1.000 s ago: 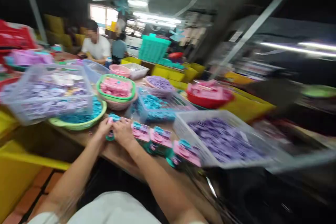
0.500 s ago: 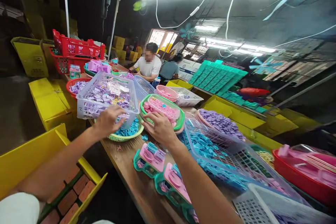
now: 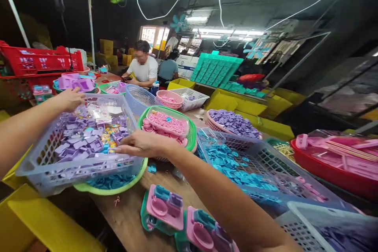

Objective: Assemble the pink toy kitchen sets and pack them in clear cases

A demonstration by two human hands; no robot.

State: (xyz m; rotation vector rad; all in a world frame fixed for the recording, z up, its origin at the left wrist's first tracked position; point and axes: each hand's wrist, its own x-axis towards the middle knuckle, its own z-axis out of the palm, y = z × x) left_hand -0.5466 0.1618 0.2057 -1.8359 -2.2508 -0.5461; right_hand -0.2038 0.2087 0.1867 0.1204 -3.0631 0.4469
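Observation:
My left hand (image 3: 70, 99) is over the far left rim of a translucent plastic basket (image 3: 38, 171), its fingers stretched out and nothing visible in them. Inside the basket lie small purple plastic pieces (image 3: 79, 141), clear bags (image 3: 100, 113) and a cluster of small yellow pieces (image 3: 108, 136). Over the basket's right side, my right hand (image 3: 143, 143) points its fingers left, close to the yellow pieces; they look extended and apart. Below my right forearm, toy sets with pink tops (image 3: 165, 206) and green bases stand on the table.
Under the basket sits a yellow-green bowl (image 3: 115, 189) of blue pieces. A green basket (image 3: 191, 130) holds pink parts, and a long bin (image 3: 233, 165) holds blue ones. Purple pieces (image 3: 233, 124) fill a pink basket. Across the table sits a person in a white shirt (image 3: 144, 69).
My view has shifted right and closer to the basket. My left hand has moved to the basket's far left side; my right hand has gone from the green basket to over the purple pieces.

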